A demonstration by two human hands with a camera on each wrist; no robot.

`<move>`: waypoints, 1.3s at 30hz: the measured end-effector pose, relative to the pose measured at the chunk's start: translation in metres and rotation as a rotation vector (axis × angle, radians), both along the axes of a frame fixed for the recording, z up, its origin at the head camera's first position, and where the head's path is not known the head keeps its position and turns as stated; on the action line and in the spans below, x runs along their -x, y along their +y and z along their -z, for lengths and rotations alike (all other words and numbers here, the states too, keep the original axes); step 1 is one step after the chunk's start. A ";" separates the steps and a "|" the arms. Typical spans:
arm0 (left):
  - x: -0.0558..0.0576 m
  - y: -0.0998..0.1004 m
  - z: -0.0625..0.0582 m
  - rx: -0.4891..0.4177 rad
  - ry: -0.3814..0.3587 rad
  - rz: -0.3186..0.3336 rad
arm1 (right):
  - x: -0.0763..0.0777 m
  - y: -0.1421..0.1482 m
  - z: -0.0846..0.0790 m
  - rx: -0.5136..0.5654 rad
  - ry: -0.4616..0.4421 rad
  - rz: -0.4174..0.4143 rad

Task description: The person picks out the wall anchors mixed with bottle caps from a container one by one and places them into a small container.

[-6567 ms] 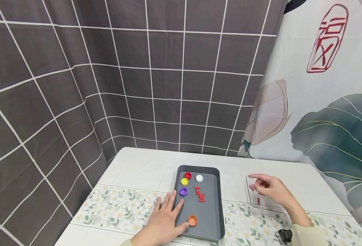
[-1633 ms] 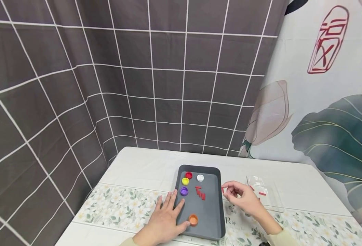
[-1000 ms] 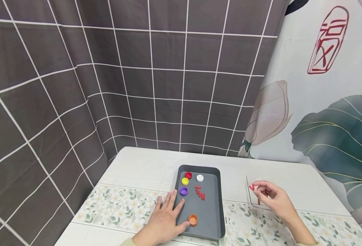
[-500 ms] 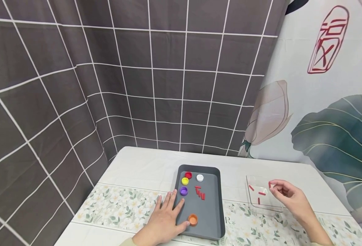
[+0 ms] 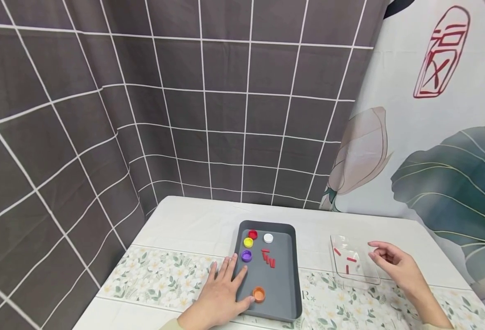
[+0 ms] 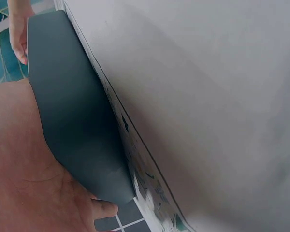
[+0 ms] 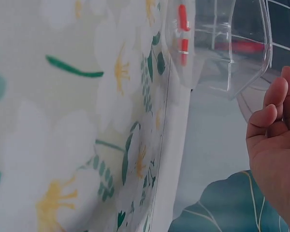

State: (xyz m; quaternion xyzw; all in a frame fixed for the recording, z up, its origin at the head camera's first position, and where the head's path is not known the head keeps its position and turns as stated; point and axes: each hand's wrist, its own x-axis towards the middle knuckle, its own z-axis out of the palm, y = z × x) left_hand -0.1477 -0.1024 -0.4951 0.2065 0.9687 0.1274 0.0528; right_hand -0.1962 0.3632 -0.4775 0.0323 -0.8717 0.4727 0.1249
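My left hand (image 5: 221, 293) lies spread over the left edge of a grey tray (image 5: 283, 293), its thumb by an orange cap (image 5: 258, 294). Purple (image 5: 247, 256), yellow (image 5: 248, 242), red (image 5: 252, 234) and white (image 5: 268, 238) caps are also in the tray, with several short red sticks (image 5: 265, 257). My right hand (image 5: 396, 266) hovers just right of a clear plastic box (image 5: 359, 277), fingers bent. I see no stick at its fingertips; whether one is hidden in the hand I cannot tell. Red sticks (image 5: 351, 260) lie inside the box.
A white tablecloth (image 5: 197, 220) with a floral band (image 5: 160, 275) covers the table. Behind hangs a dark grid-patterned curtain (image 5: 226, 114). A lotus-print cloth (image 5: 432, 151) hangs at the right.
My right hand went from the tray's right side to the clear box, then past it to the right. The red stick at its fingertips is no longer visible. My left hand has stayed in place.
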 end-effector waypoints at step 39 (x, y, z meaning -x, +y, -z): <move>0.002 -0.001 0.001 -0.013 -0.012 0.006 | 0.021 -0.137 -0.002 -0.016 0.142 -0.332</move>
